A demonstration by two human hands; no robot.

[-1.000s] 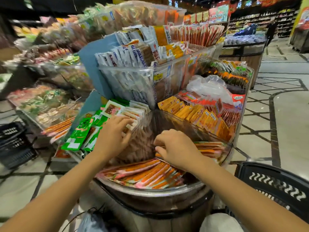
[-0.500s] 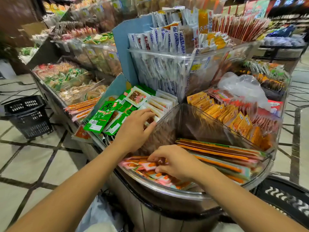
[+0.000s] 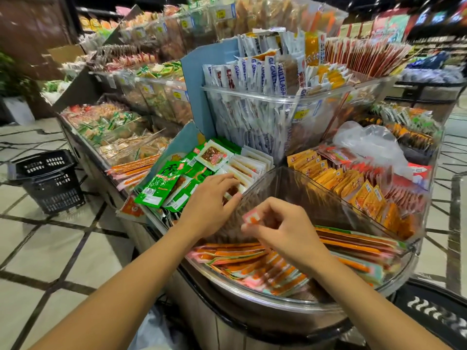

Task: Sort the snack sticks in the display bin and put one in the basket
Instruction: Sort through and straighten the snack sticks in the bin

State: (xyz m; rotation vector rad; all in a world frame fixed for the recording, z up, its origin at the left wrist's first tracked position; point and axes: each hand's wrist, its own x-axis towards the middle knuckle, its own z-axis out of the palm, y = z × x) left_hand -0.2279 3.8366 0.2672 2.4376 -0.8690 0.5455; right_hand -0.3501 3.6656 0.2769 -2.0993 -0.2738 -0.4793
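Observation:
Long orange-and-pink snack sticks [image 3: 242, 261] lie piled in the clear curved display bin [image 3: 290, 303] at the front of the stand. My right hand [image 3: 283, 231] hovers over the pile and pinches the pink-and-orange end of one snack stick [image 3: 251, 219], lifted above the rest. My left hand [image 3: 211, 202] rests on the clear divider wall at the bin's left edge, fingers against the white packets there. A black basket [image 3: 434, 314] shows at the lower right corner, partly cut off.
Green packets [image 3: 161, 183] and white packets [image 3: 250, 162] fill the compartment to the left. Yellow and red packets [image 3: 353, 183] sit in the bin to the right. A tall clear bin of white sticks [image 3: 265, 117] stands behind. Another black basket [image 3: 48, 180] rests on the tiled floor at left.
My right hand has come up out of the pile, lifting one stick's end. The view has shifted left and closer. My left hand stays on the divider.

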